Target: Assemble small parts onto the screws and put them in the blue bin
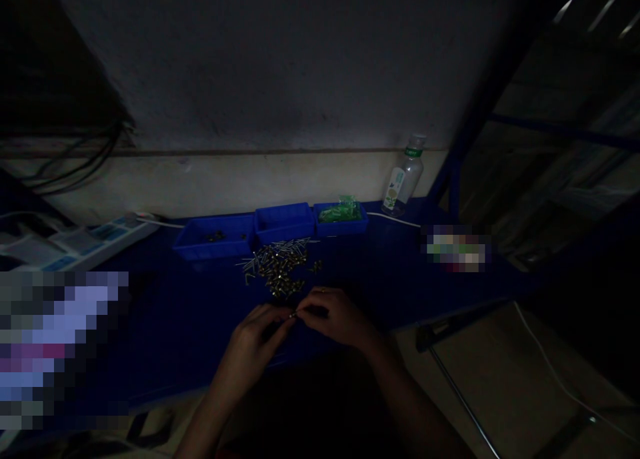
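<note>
Here we are, low over the near edge of the blue table (165, 325), and both hands are in on one small metal piece (293, 315). Our left hand (250, 335) has it pinched between thumb and fingers, and our right hand (345, 319) meets it from the right, thumb and finger closed on it too, tips almost touching. It is dim, so we cannot tell its exact shape or how its parts sit. Just beyond our fingertips spreads the pile of metal parts (280, 265), thin silvery pins towards the far left, brassy bits nearer us. Behind it, three in a row: the left bin (215, 249) with a few small dark pieces, the middle bin (285, 231), and the right bin (340, 228) holding green plastic packaging (343, 211). A clear bottle (413, 172) leans at the far right. For a good job here, we would want the left pinch firm, the right one light enough to feel the fit, the piece kept straight between them, and both hands low over the table, because something this small could easily slip and get lost among the others.
</note>
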`<state>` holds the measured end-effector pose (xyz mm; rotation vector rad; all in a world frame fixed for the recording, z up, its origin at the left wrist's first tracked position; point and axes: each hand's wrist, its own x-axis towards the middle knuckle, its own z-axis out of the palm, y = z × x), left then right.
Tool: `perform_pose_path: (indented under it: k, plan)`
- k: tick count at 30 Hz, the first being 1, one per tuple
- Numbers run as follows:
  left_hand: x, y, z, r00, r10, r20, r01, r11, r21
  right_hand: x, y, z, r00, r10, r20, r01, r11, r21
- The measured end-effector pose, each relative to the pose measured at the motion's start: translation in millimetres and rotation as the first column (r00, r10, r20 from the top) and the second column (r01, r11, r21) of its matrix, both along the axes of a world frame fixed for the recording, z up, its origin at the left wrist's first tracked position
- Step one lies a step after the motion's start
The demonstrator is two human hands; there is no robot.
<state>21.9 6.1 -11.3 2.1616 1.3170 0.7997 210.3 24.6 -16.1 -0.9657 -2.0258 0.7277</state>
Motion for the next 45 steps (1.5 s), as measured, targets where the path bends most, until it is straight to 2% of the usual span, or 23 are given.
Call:
perform_pose_path:
  k: [4,9,12,17,21,25,27,30,33,34,37,39,41,43,45]
  plan:
    - [-1,-3,-2.2,0.998,0.044,0.054,-0.046,0.998,0.042,0,2,-3.8,0.999,0.049,0.001,-0.049,0.998,-0.024]
    - [0,-6,1.9,0.996,-0.011,0.084,0.005,0.998,0.070,-1,3,-8.2,0.995,0.085,0.053,-0.084,0.996,-0.017]
    - [0,-6,4.1,0.996,-0.032,0.078,0.027,0.998,0.064,-2,3,-8.2,0.995,0.068,0.073,-0.067,0.998,-0.015]
    - [-2,-3,1.1,0.997,0.045,0.064,-0.050,0.996,0.068,-1,1,-2.8,0.999,0.032,0.015,-0.032,0.999,-0.031]
    - [1,-3,-1.3,1.000,0.025,0.009,-0.026,0.998,0.053,0,0,0.4,1.000,0.022,-0.003,-0.022,0.999,-0.038]
    - [-3,1,6.9,0.997,0.073,-0.023,-0.071,0.996,0.053,-1,2,-0.2,0.999,-0.041,0.010,0.042,0.999,-0.033]
    - [-15,13,17.6,0.989,0.138,-0.056,-0.134,0.988,0.077,-1,3,-1.2,0.994,-0.110,0.026,0.110,0.994,-0.020]
    - [-41,50,39.6,0.935,0.322,-0.149,-0.298,0.940,0.165,-2,5,-2.3,0.983,-0.176,0.061,0.177,0.984,-0.009]
    - [-68,97,61.9,0.840,0.468,-0.275,-0.374,0.866,0.331,-3,7,-2.5,0.972,-0.212,0.096,0.214,0.977,-0.006]
    - [-75,110,68.2,0.787,0.529,-0.318,-0.406,0.831,0.380,-3,8,-2.5,0.969,-0.222,0.107,0.224,0.975,-0.003]
    - [-81,132,80.8,0.693,0.567,-0.445,-0.416,0.819,0.396,-5,10,-3.2,0.962,-0.230,0.148,0.231,0.973,0.007]
    - [-75,126,81.9,0.703,0.547,-0.456,-0.396,0.832,0.388,-5,11,-4.3,0.958,-0.230,0.169,0.230,0.973,0.018]
    - [-62,104,75.3,0.780,0.462,-0.422,-0.339,0.879,0.335,-5,12,-5.6,0.955,-0.235,0.180,0.233,0.972,0.032]
    - [-45,74,61.0,0.892,0.297,-0.340,-0.221,0.944,0.246,-5,12,-6.6,0.952,-0.240,0.188,0.236,0.971,0.046]
    - [-28,45,41.4,0.938,0.186,-0.293,-0.127,0.969,0.211,-4,12,-7.1,0.950,-0.241,0.198,0.235,0.971,0.055]
